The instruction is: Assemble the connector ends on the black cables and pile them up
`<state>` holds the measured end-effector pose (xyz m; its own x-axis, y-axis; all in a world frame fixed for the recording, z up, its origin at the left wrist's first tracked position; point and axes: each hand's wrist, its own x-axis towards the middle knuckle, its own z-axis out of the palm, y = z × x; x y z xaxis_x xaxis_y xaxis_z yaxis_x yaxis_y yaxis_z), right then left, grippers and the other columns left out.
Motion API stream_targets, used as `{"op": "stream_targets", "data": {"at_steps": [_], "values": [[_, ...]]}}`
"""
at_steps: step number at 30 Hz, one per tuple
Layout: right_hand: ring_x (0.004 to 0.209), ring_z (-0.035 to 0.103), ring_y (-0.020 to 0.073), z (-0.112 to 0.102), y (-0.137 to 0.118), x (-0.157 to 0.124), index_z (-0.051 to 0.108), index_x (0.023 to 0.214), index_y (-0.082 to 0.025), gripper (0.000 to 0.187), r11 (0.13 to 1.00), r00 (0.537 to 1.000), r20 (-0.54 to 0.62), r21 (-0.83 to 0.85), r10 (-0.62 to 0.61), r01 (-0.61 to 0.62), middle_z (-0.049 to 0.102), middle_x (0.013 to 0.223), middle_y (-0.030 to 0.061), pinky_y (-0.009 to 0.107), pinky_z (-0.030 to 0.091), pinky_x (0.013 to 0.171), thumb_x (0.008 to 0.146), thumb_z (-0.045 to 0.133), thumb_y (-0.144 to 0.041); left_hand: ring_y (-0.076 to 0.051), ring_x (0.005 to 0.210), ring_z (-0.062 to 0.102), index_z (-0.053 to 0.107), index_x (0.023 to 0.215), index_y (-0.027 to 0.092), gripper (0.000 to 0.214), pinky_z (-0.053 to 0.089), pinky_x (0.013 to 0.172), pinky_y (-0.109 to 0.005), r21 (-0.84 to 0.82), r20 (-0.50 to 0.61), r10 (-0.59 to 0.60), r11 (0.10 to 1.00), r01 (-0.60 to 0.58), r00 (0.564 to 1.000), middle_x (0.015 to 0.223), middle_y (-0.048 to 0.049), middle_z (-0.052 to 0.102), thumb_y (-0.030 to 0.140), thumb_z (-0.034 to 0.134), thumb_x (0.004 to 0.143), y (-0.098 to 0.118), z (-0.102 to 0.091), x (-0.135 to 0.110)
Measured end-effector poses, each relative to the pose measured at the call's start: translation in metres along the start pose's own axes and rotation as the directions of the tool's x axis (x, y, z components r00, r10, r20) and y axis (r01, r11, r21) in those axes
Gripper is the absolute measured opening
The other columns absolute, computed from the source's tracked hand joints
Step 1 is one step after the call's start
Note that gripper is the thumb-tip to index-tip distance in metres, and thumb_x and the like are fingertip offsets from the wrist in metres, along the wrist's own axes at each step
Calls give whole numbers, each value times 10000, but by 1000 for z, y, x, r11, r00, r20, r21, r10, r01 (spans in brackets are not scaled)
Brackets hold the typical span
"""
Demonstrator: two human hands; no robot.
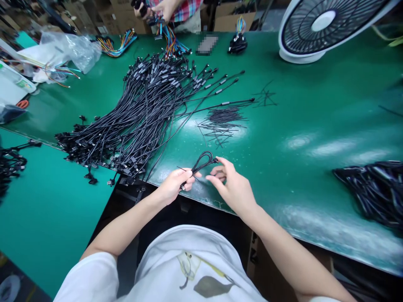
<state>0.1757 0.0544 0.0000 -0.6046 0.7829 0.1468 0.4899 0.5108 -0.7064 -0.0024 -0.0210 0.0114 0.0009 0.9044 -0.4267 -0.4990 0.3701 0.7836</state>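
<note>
Left hand pinched the black cable, its loop running up-right toward the right hand, whose fingers stood open, empty, just beside it.

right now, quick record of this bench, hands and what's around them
left hand: gripping a looped black cable
right hand: open, fingers beside the loop
nearby: heap of black cables, short black wire pieces
surface: green bench mat
far side: white desk fan, co-worker's hand above multicoloured wires
</note>
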Motion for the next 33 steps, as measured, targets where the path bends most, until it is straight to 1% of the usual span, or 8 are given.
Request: {"op": "stream_targets", "data": {"at_steps": [6,8,12,19,22,25,29,33], "values": [[734,684,170,5,-21,-15,230,1465,-168,721,989,986,-152,-136,-70,49,665,1155,110,285,534,607,897,556,-469,-37,495,328,664,884,67,394,206,516,-228,-57,-85,84,994,-89,993,596,50,386,436,704,753,-1,1,-6],[729,681,169,11,-27,-20,317,1438,-156,617,979,978,-174,-186,-118,86,685,1107,112,277,525,630,924,524,-427,-39,497,328,663,883,70,395,206,517,-230,-67,-89,92,993,-98,992,594,52,382,438,710,747,0,2,-9],[676,655,163,24,-30,-17,660,979,-189,277,953,975,-57,-233,-215,196,702,791,61,261,470,628,978,410,-309,-40,508,326,661,908,72,403,214,521,-231,-79,-39,98,992,-101,994,611,49,394,442,704,753,-2,5,-14],[549,573,124,23,-36,-5,608,733,-218,346,996,996,50,57,-77,74,618,603,-16,234,390,562,980,394,-333,-51,537,358,596,959,118,345,278,546,-219,-64,-83,186,979,-192,979,652,48,426,417,662,800,-8,9,-19],[497,546,114,24,-39,-7,583,713,-220,368,995,992,122,94,-39,28,571,529,-40,223,372,543,989,375,-346,-72,546,378,607,989,133,311,315,562,-225,105,-100,247,966,-237,964,648,42,441,411,589,851,-12,4,-19],[497,534,127,27,-40,-10,593,736,-207,358,973,983,100,-156,-154,168,600,571,-9,246,328,522,991,364,-313,-129,653,493,647,1105,168,309,400,669,-259,475,-98,388,827,-300,916,723,-6,550,352,521,892,-16,-2,-19],[552,523,154,20,-37,-4,612,736,-170,322,694,862,138,-538,-487,478,592,603,38,303,314,561,955,375,-157,-217,990,577,655,1186,231,345,412,909,-318,723,-6,502,600,-343,865,1039,-77,660,258,498,881,-14,-5,-16],[903,579,206,1,-34,12,639,992,-126,265,335,564,325,-547,-759,767,659,1008,113,343,397,766,931,382,-93,-210,889,590,695,1018,188,279,428,839,-321,734,9,355,632,-247,935,875,-59,674,212,472,852,-11,-7,-9]]}}
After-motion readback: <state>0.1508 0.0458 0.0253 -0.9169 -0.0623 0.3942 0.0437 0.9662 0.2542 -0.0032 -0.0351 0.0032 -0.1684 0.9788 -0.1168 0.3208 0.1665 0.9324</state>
